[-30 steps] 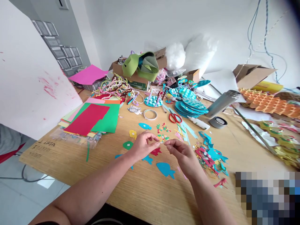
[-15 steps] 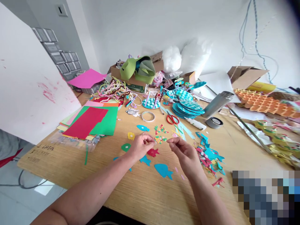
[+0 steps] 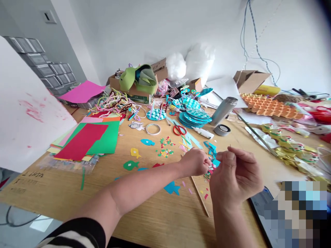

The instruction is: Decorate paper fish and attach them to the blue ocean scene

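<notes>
- Left hand point(image 3: 196, 162): the fingers are drawn into a narrow pinch. Their tips are at the heap of teal and red paper offcuts point(image 3: 213, 153), which lies on the pale wooden bench point(image 3: 155, 213), right of centre and toward the near edge.
- Right hand point(image 3: 236, 176): it is raised just right of the heap, thumb and forefinger closed tight. A fine pale sliver point(image 3: 230, 146) appears to stand up from the pinch; it is too small to identify.
- Relation: the heap sits between the two hands. The left hand is nearer and seemingly touching it.
- Thin wooden stick point(image 3: 200, 198): it lies flat on the bench just below the hands, touched by neither. Its long axis runs from under the left hand toward the near right corner, the near end pointing at the person.
- Surroundings: a blue paper fish cut-out point(image 3: 172, 188) lies just left of the stick. A pair of red-handled scissors point(image 3: 179, 130) lies farther back.
</notes>
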`<state>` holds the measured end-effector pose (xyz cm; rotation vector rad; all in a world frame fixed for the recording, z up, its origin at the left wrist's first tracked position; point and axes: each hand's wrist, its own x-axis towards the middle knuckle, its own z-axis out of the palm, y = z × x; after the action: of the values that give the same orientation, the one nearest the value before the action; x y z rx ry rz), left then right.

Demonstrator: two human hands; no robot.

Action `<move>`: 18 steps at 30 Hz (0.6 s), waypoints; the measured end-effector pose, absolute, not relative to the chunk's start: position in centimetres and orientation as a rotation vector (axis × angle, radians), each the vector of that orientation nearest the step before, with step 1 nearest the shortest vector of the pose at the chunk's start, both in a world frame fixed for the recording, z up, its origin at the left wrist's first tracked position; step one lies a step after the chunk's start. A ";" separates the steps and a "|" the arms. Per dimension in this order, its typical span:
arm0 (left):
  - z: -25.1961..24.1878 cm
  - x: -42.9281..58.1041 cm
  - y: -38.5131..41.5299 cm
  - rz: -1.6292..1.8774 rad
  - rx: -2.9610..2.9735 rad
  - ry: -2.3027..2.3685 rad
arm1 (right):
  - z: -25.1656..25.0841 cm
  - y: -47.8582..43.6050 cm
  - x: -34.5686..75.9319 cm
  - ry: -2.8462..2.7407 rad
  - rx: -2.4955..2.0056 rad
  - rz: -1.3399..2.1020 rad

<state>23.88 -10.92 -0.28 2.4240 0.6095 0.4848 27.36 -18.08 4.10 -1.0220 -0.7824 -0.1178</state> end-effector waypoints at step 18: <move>-0.9 26.7 -9.6 0.321 2.407 0.646 | 3.0 -17.3 29.6 -0.689 -1.103 -0.281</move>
<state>26.73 -9.59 -0.88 2.4072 0.6459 0.3205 29.59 -17.30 3.04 -1.1034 -0.6893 -0.2806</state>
